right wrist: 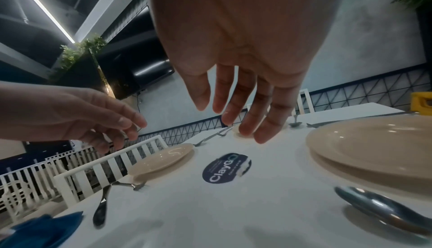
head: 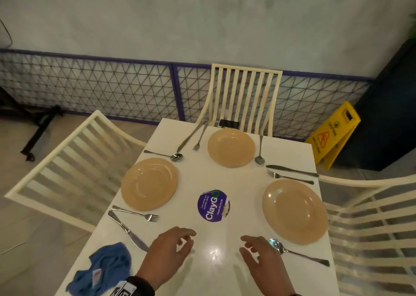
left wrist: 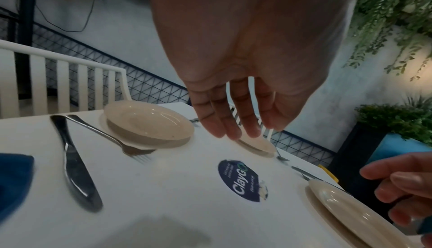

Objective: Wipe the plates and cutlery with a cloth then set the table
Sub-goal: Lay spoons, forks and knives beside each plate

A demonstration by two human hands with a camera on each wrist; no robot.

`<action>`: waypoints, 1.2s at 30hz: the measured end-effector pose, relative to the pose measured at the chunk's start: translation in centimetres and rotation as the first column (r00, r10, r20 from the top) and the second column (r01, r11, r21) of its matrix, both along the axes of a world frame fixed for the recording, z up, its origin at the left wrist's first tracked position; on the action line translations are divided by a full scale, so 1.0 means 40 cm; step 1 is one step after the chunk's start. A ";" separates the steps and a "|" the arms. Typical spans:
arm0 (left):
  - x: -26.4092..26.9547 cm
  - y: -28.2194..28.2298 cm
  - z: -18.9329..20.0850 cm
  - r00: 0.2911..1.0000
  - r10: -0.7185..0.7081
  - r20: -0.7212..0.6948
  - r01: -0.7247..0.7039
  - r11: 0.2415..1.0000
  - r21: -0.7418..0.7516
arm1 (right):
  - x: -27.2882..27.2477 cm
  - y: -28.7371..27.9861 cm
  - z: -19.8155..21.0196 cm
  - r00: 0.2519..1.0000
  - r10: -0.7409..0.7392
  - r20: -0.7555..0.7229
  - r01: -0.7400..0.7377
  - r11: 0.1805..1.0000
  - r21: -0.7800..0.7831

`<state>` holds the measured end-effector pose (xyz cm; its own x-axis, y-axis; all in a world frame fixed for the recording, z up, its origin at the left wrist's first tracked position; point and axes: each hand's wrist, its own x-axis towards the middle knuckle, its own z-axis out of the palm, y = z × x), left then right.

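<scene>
Three tan plates lie on the white table (head: pixel 225 273): a left plate (head: pixel 149 183), a far plate (head: pixel 231 147) and a right plate (head: pixel 295 211). Each has a knife, fork and spoon beside it. A crumpled blue cloth (head: pixel 105 268) lies at the near left corner. My left hand (head: pixel 171 248) hovers over the near table, fingers relaxed and empty, right of a knife (head: pixel 128 233). My right hand (head: pixel 256 255) hovers empty just left of a spoon (head: pixel 297 253). In the wrist views both palms, the left hand (left wrist: pixel 236 107) and the right hand (right wrist: pixel 243 107), hang open above the table.
A round purple ClayGo sticker (head: pixel 213 205) marks the table's middle. White slatted chairs stand on the left (head: pixel 67 167), far side (head: pixel 243 97) and right (head: pixel 371 228). A yellow wet-floor sign (head: pixel 335 135) stands on the floor beyond. A dark phone (head: pixel 229 123) lies at the far edge.
</scene>
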<state>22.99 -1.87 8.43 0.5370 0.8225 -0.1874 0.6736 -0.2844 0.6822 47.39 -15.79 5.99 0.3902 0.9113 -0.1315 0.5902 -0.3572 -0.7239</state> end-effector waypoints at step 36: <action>0.227 1.197 -0.132 0.912 -0.276 -0.303 0.307 0.950 0.062 | -0.090 1.192 -0.073 0.897 0.195 0.398 -0.059 0.942 -0.330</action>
